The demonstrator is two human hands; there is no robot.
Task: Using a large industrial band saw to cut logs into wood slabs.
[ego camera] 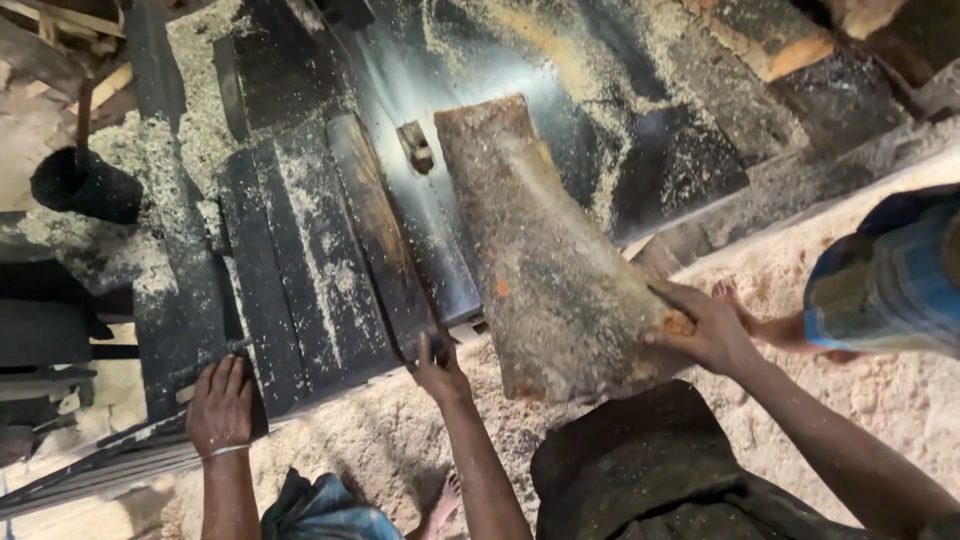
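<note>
Likely heavy, stiff, rough-barked log, sawdust-slick, lying lengthwise on the black tabletop; best taken at its near cut end, right hand with grip clasped on that corner, left hand with grip closed on the tabletop edge beside it.

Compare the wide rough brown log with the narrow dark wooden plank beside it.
The log is far wider and rougher; the plank is slim and darker. The right hand grips the log's near end; the left hand touches the plank's. Both lie dusted with sawdust.
</note>
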